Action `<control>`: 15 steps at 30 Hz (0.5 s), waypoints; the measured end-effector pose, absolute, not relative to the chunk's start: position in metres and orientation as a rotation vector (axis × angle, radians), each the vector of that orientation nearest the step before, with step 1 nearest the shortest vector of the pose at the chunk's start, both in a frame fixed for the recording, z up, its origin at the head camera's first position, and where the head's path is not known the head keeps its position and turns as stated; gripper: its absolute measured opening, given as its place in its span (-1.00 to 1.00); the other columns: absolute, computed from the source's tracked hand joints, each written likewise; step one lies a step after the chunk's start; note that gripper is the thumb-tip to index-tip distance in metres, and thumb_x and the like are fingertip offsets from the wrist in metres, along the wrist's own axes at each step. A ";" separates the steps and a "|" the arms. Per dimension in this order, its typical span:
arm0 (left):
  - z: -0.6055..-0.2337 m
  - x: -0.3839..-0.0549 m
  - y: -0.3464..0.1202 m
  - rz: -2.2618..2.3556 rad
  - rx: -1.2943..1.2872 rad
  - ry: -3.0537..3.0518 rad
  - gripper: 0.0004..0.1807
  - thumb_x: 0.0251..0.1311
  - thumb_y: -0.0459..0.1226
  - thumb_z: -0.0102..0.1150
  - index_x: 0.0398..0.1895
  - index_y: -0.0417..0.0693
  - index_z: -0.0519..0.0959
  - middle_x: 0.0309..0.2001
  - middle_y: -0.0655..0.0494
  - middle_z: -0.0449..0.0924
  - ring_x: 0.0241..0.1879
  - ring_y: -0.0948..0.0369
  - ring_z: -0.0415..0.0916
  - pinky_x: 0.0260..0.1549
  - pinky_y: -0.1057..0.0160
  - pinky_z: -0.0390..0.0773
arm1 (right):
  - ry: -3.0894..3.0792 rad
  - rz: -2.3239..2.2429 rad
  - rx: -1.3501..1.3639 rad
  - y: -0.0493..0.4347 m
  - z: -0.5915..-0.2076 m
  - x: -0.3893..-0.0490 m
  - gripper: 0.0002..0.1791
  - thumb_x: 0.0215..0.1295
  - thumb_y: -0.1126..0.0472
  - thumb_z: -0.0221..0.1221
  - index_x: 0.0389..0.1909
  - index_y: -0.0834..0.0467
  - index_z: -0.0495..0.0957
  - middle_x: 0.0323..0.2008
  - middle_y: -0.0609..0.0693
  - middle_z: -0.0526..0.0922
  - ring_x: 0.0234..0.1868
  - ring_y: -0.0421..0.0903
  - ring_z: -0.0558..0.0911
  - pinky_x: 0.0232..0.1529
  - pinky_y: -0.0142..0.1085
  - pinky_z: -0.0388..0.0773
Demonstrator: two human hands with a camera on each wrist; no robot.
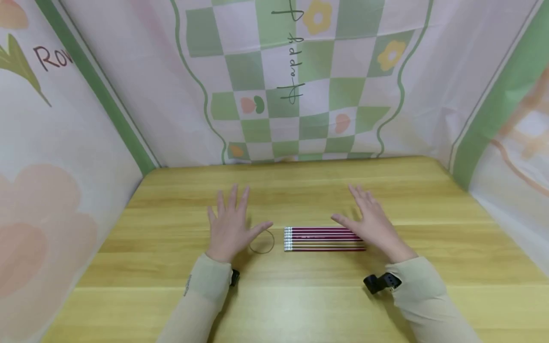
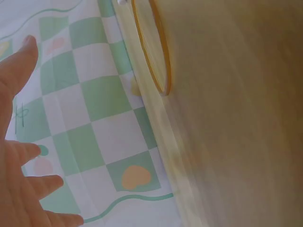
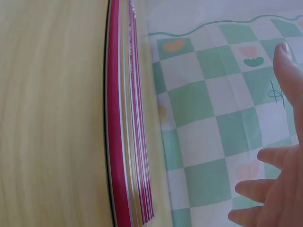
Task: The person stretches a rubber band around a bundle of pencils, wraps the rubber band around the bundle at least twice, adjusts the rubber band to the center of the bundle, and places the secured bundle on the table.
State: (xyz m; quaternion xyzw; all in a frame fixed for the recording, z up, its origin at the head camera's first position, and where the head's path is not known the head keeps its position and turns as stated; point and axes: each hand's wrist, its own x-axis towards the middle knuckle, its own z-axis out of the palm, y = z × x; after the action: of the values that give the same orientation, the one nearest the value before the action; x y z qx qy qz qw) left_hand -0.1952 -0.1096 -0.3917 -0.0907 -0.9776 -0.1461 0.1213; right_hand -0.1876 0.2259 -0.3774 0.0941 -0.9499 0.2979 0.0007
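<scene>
Several pencils (image 1: 317, 237), mostly dark red with one yellowish, lie side by side on the table, their silvery ends toward the left. In the right wrist view the row of pencils (image 3: 124, 113) runs lengthwise. To their left a thin rubber band (image 1: 273, 242) forms a loop on the wood; the left wrist view shows the band (image 2: 165, 61) as orange-brown. My left hand (image 1: 230, 231) hovers with fingers spread, its thumb by the band, holding nothing. Fingers extended and holding nothing, my right hand (image 1: 375, 226) is over the pencils' right end and hides part of it.
The wooden table (image 1: 283, 305) ends at a hanging cloth (image 1: 283, 128) with green and white checks. More printed cloth (image 1: 64, 143) hangs at the left and right sides. Each wrist carries a small black camera (image 1: 377, 283).
</scene>
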 end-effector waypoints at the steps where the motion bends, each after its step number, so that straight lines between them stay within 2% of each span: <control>1: -0.391 -0.196 -0.109 -0.448 -0.274 -2.851 0.19 0.00 0.51 0.06 0.60 0.17 -0.07 0.60 -0.07 -0.14 0.53 -0.33 -0.29 0.28 -0.56 -0.14 | -2.984 0.971 0.292 0.226 -0.377 -0.188 0.11 0.31 -0.34 0.12 0.60 0.01 -0.33 0.58 0.22 -0.30 0.54 0.39 -0.31 0.40 0.43 -0.28; 6: -0.393 -0.198 -0.106 -0.472 -0.299 -2.859 0.19 0.02 0.48 0.09 0.60 0.14 -0.08 0.59 -0.09 -0.11 0.52 -0.31 -0.19 0.30 -0.51 -0.01 | -2.987 1.113 0.283 0.229 -0.378 -0.190 0.09 0.32 -0.30 0.14 0.60 -0.02 -0.31 0.59 0.23 -0.26 0.53 0.43 -0.23 0.31 0.52 -0.14; 11: -0.397 -0.200 -0.102 -0.515 -0.326 -2.870 0.19 0.01 0.46 0.13 0.60 0.10 -0.06 0.56 -0.11 0.00 0.48 -0.30 0.00 0.26 -0.42 0.24 | -3.007 1.165 0.276 0.231 -0.378 -0.189 0.05 0.34 -0.31 0.10 0.60 -0.05 -0.31 0.57 0.30 -0.19 0.47 0.51 -0.04 0.30 0.49 0.00; 15: -0.397 -0.201 -0.098 -0.538 -0.341 -2.885 0.18 0.03 0.43 0.15 0.59 0.07 -0.05 0.53 -0.11 0.11 0.41 -0.27 0.17 0.21 -0.35 0.37 | -3.048 1.206 0.261 0.232 -0.379 -0.189 0.02 0.36 -0.32 0.08 0.60 -0.04 -0.26 0.55 0.35 -0.14 0.45 0.52 0.01 0.28 0.48 0.06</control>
State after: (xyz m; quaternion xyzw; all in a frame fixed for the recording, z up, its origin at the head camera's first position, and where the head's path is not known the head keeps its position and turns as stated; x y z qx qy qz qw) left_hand -0.2008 -0.0984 -0.3966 -0.1150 -0.9722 -0.1814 0.0933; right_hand -0.1889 0.2323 -0.3792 0.0793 -0.9244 0.3658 -0.0732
